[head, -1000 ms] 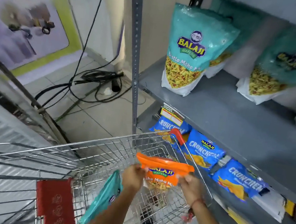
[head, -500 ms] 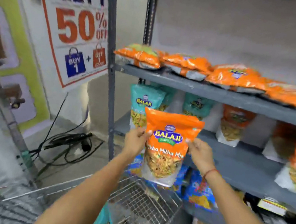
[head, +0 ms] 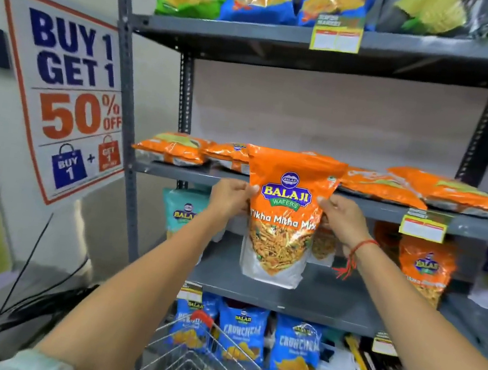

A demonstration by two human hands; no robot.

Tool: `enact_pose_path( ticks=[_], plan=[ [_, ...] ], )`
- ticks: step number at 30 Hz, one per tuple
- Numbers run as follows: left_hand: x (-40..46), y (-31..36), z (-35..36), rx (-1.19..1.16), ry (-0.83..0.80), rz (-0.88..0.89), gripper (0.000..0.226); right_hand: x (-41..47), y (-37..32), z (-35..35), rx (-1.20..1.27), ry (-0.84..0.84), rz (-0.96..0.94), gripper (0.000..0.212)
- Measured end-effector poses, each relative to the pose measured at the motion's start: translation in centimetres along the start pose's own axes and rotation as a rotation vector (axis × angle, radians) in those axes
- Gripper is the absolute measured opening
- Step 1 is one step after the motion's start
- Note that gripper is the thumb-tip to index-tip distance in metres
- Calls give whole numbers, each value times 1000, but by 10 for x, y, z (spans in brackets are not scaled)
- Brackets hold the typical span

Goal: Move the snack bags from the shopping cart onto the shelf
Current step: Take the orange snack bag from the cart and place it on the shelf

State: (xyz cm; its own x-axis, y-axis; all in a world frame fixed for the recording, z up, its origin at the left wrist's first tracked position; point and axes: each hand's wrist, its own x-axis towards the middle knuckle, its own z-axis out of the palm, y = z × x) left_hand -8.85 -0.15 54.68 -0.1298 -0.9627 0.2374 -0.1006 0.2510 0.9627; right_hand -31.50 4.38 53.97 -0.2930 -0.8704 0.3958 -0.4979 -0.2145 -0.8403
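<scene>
An orange Balaji snack bag [head: 283, 219] hangs upright in front of the grey shelf [head: 359, 207]. My left hand [head: 229, 197] pinches its left edge and my right hand [head: 342, 220] pinches its right edge. The bag's top reaches the level of the shelf board where several orange bags [head: 419, 189] lie flat. Only the front corner of the wire shopping cart [head: 200, 365] shows at the bottom, below my arms.
Teal bags [head: 181, 213] and orange bags [head: 423, 268] stand on the board below. Blue bags [head: 296, 348] fill the low shelf, green and blue ones the top. A sale poster [head: 70, 89] hangs left, with black cables [head: 27, 311] on the floor.
Both hands have lifted the orange bag out of the cart and up to the height of the shelf with the flat orange bags. The view has tilted upward.
</scene>
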Motion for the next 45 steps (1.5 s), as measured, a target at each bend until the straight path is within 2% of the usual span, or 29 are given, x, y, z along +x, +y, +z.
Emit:
enact_pose_path(
  ticks=[2,6,8,11,16,22,33,39,41,43,45],
  plan=[
    [3,-5,9,-14,1,-12,17,0,8,-7,-1,14,14,33],
    [13,-31,31,-19,-36,-92,28,0,38,-15,31,-1,92,23],
    [18,-48,47,-4,-58,-127,24,1,60,-19,13,-15,136,23],
    [26,-81,76,46,-61,-150,17,6,100,-25,-77,6,173,26],
    [55,-126,138,139,-70,-182,26,33,170,-43,-208,15,192,34],
    [104,-166,207,221,-51,-192,25,86,244,-59,-360,1,175,45],
    [162,-219,263,293,3,-234,33,146,336,-49,-218,-2,327,38],
    [166,-237,265,332,14,-253,41,151,349,-38,-219,-11,352,32],
    [166,-234,261,360,-18,-283,25,150,344,-33,-199,29,363,21],
    [163,-231,254,340,-11,-289,22,145,334,-29,-160,141,373,11],
    [155,-225,242,305,68,-292,28,138,323,-25,-111,279,354,33]
  ],
)
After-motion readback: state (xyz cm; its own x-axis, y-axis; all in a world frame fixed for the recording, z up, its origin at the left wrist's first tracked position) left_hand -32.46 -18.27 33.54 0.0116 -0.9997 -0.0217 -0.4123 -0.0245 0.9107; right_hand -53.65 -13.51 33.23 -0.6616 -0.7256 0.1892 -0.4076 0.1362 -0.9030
